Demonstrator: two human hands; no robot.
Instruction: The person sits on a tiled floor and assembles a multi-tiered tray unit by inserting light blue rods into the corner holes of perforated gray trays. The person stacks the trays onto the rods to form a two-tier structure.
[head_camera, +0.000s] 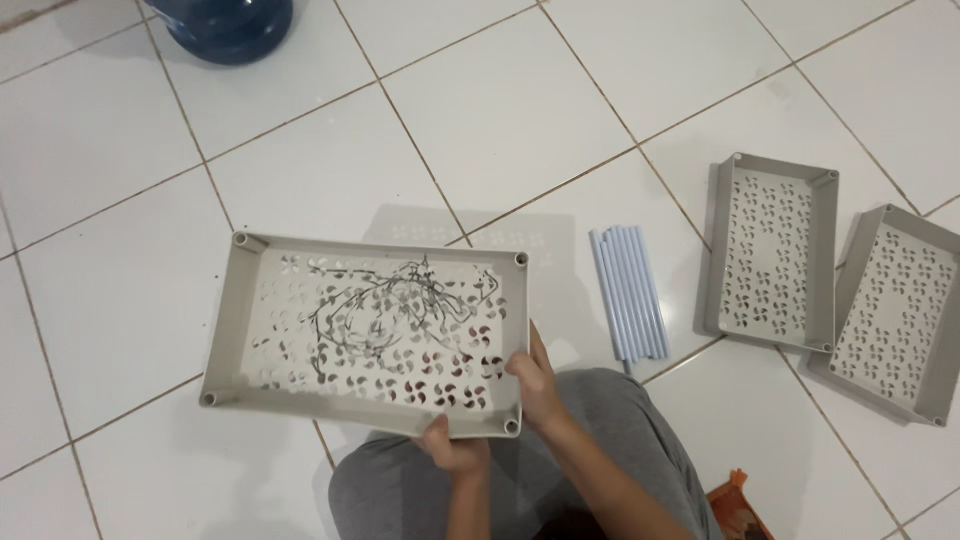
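Both hands gripped the grey perforated tray (370, 330) by its near long edge: left hand (455, 450) pinched the rim, right hand (535, 385) curled at the near-right corner (closer). The tray extended leftward, above the floor (500, 110).

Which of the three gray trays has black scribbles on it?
The big tray that both hands hold up. The two trays lying on the floor at right have no scribbles.

light: bright, even, overhead | shadows: soft, perforated under tray (365, 330) | focus: perhaps slightly soft
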